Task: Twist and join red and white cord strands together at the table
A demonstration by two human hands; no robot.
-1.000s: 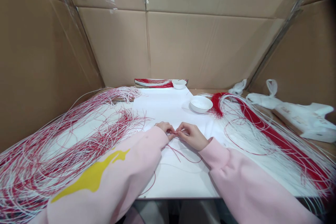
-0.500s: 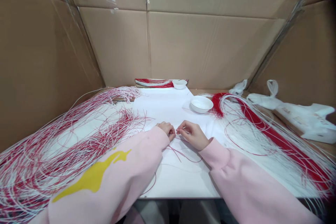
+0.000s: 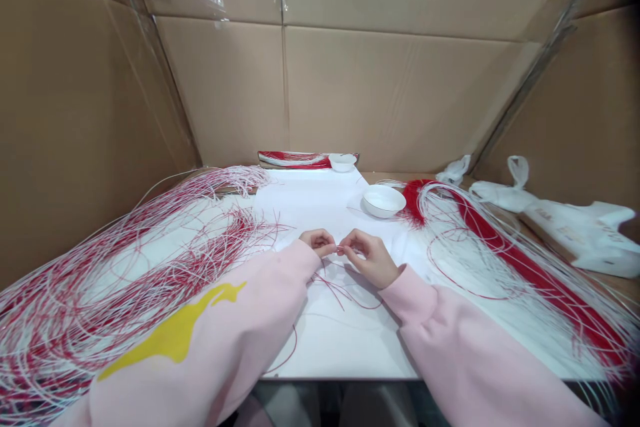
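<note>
Over the middle of the white table, my left hand (image 3: 319,243) and my right hand (image 3: 369,255) are closed in pinches, fingertips almost meeting. Between them runs a short stretch of thin cord (image 3: 339,248), gripped from both sides; it looks reddish and its ends are hidden by the fingers. Below the hands, several loose red strands (image 3: 336,291) hang or lie over the white surface. One more dark red strand (image 3: 294,347) curves beside my left sleeve, towards the table's front edge.
Long bundles of red and white cord (image 3: 165,280) cover the left side. At right lies a red and white hank (image 3: 500,247). A white bowl (image 3: 384,201) stands behind my right hand, a smaller bowl (image 3: 343,162) farther back. Plastic bags (image 3: 585,230) lie right; cardboard walls (image 3: 410,93) surround the table.
My left hand has turned and lifted slightly, its thumb and fingers now pinching nearer my right fingertips. The right hand has barely moved. The loose strands below have shifted a little.
</note>
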